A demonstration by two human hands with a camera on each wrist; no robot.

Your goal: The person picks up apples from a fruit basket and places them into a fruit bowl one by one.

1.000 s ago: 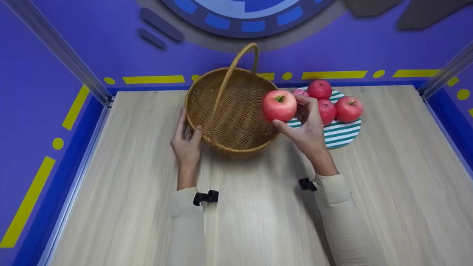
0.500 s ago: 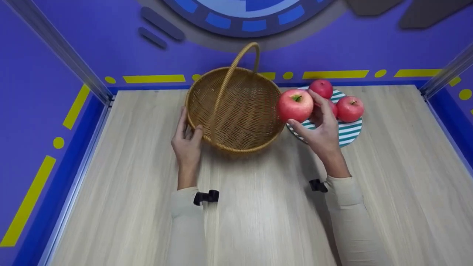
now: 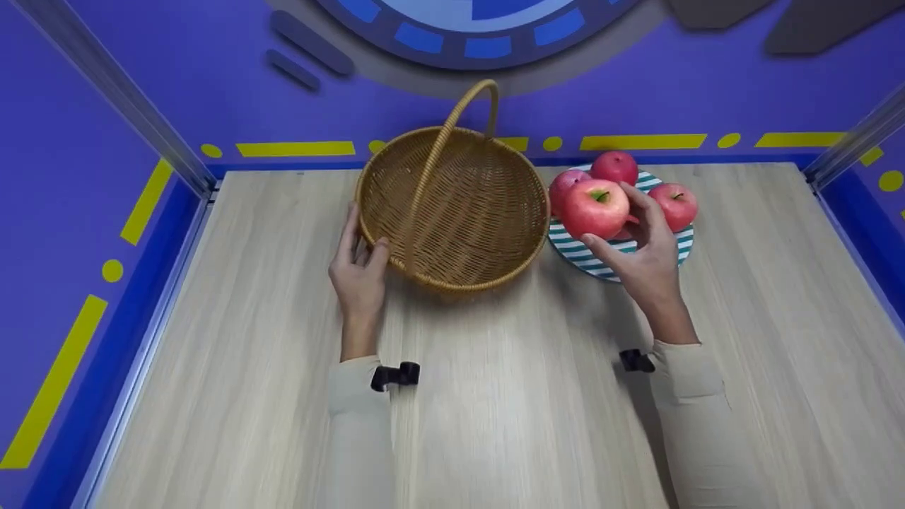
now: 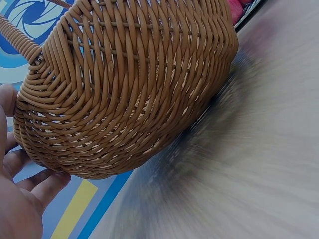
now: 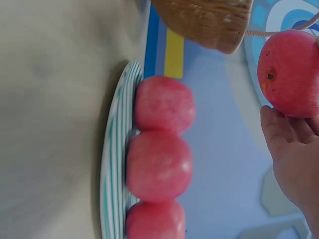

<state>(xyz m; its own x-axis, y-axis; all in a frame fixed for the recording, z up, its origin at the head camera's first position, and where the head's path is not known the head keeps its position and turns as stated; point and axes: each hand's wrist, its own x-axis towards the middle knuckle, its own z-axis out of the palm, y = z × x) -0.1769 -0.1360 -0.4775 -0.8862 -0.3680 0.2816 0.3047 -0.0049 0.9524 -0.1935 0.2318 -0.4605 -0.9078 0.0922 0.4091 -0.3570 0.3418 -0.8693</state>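
A brown wicker basket [image 3: 466, 212] with an arched handle stands toward the back of the table. My left hand [image 3: 359, 283] grips its left rim, thumb over the edge and fingers against the outer wall, as the left wrist view of the basket [image 4: 129, 89] also shows. In my right hand [image 3: 652, 261], between thumb and fingers, is a red apple [image 3: 596, 209], stem upward. The right wrist view shows that apple [image 5: 291, 74] raised above the green-and-white striped plate [image 3: 590, 263]. Several red apples lie on the plate, including a right one [image 3: 675, 205] and a back one [image 3: 614, 168]; another is mostly hidden.
The plate sits close to the basket's right side on a light wooden table [image 3: 466, 424]. A blue-purple wall [image 3: 233, 106] with yellow markings rises right behind both. More panels stand along the left and right sides.
My right hand has moved right with the apple, away from the basket's right rim to over the plate. The left hand and basket stay practically in place.
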